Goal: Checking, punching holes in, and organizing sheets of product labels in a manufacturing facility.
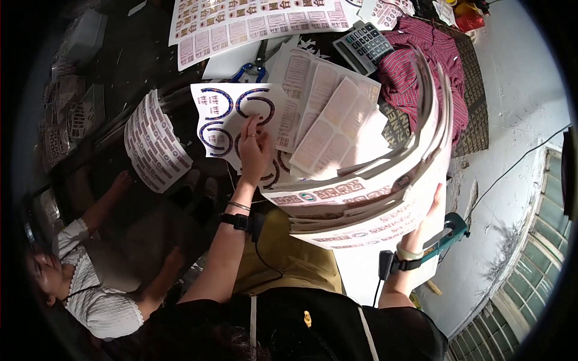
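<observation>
My left hand (pixel 255 147) is over a white printed sheet (pixel 212 120) with dark blue and red arcs. Its fingers are drawn together, their tips against the sheet's face; whether they pinch anything is too small to tell. My right hand (pixel 435 210) grips the right side of a thick stack of printed sheets (pixel 385 225), which bows upward at its far right end. Most of that hand's fingers are hidden by the paper. Beyond the stack lie overlapping pale label sheets (pixel 337 123), partly in bright sunlight.
Blue-handled scissors (pixel 250 73), a grey calculator (pixel 363 47) and a striped red cloth (pixel 415 66) lie farther back, near large printed sheets (pixel 259 27). At the right is a green tool (pixel 448 236) by the wall. Left, a seated person (pixel 99 295) is beside another printed sheet (pixel 158 144).
</observation>
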`<action>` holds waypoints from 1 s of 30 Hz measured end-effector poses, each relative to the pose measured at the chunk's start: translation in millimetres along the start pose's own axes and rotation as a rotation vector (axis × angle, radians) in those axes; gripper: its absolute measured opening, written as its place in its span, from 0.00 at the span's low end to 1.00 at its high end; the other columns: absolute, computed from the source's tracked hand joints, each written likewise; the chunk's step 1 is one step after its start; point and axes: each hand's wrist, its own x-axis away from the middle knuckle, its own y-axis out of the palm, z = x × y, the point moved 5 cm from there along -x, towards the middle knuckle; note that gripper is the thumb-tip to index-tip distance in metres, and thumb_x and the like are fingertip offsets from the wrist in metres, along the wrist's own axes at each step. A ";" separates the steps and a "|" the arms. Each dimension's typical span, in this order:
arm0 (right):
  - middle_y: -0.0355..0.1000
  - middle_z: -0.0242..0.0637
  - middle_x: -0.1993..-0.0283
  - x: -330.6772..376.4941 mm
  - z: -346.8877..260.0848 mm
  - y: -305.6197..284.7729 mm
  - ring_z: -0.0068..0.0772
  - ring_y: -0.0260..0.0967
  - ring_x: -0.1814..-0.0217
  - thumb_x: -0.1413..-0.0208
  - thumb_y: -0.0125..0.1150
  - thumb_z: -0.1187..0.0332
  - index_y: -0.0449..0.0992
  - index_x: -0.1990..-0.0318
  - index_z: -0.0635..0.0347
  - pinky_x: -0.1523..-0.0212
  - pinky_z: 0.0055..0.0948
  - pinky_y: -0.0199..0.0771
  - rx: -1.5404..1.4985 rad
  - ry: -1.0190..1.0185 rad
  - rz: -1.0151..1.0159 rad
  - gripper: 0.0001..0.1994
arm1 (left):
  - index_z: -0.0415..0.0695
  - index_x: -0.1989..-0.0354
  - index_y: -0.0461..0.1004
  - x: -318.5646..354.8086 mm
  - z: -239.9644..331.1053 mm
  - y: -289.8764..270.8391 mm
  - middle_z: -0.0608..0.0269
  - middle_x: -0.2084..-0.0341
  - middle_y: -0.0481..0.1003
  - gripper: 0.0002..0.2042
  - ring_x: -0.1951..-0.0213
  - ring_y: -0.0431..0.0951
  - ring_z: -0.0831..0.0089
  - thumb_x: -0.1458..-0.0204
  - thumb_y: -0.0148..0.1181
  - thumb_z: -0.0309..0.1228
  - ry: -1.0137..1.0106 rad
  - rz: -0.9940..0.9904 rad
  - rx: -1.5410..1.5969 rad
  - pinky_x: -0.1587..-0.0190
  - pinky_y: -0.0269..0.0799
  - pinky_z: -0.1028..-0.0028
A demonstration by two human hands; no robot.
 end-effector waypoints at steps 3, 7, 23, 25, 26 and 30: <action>0.66 0.47 0.40 -78.5 48.3 -3.5 0.42 0.66 0.40 0.41 0.54 0.55 0.58 0.36 0.69 0.38 0.39 0.65 -0.199 0.308 -0.428 0.32 | 0.38 0.46 0.69 2.0 0.9 -1.9 0.52 0.51 0.70 0.20 0.55 0.77 0.62 0.51 0.54 0.16 -0.024 0.002 -0.061 0.60 0.75 0.70; 0.70 0.38 0.42 -145.3 126.0 -4.3 0.31 0.65 0.40 0.51 0.67 0.73 0.64 0.40 0.69 0.36 0.31 0.59 0.376 0.430 0.144 0.30 | 0.38 0.53 0.73 5.4 -27.2 -17.5 0.51 0.54 0.73 0.16 0.58 0.78 0.58 0.53 0.57 0.16 0.077 -0.035 -0.143 0.58 0.74 0.68; 0.68 0.38 0.40 -138.6 132.2 -68.6 0.31 0.64 0.38 0.45 0.61 0.73 0.64 0.40 0.66 0.36 0.31 0.61 0.309 0.473 0.124 0.25 | 0.40 0.33 0.47 -37.0 -100.6 -60.5 0.56 0.61 0.72 0.56 0.65 0.76 0.69 0.74 0.80 0.29 -0.068 0.079 -0.292 0.57 0.75 0.69; 0.70 0.39 0.43 -131.5 132.1 -75.6 0.30 0.66 0.41 0.48 0.65 0.72 0.66 0.42 0.70 0.39 0.29 0.62 0.292 0.449 0.196 0.26 | 0.39 0.35 0.50 -49.9 -75.7 -51.1 0.46 0.47 0.64 0.58 0.47 0.67 0.57 0.79 0.82 0.33 -0.268 -0.027 -0.222 0.43 0.65 0.60; 0.69 0.39 0.43 -134.3 133.7 -69.4 0.30 0.66 0.41 0.48 0.65 0.72 0.65 0.42 0.69 0.39 0.29 0.62 0.304 0.399 0.165 0.26 | 0.40 0.33 0.48 -61.3 -71.3 -54.5 0.45 0.44 0.60 0.60 0.43 0.64 0.53 0.80 0.82 0.35 -0.205 -0.023 -0.344 0.42 0.63 0.60; 0.69 0.38 0.42 -136.3 134.1 -58.7 0.30 0.65 0.40 0.48 0.65 0.72 0.63 0.40 0.67 0.37 0.29 0.61 0.339 0.330 0.125 0.28 | 0.36 0.33 0.47 -85.3 -105.5 -64.1 0.41 0.39 0.58 0.61 0.37 0.61 0.54 0.80 0.82 0.37 -0.257 -0.080 -0.142 0.37 0.59 0.63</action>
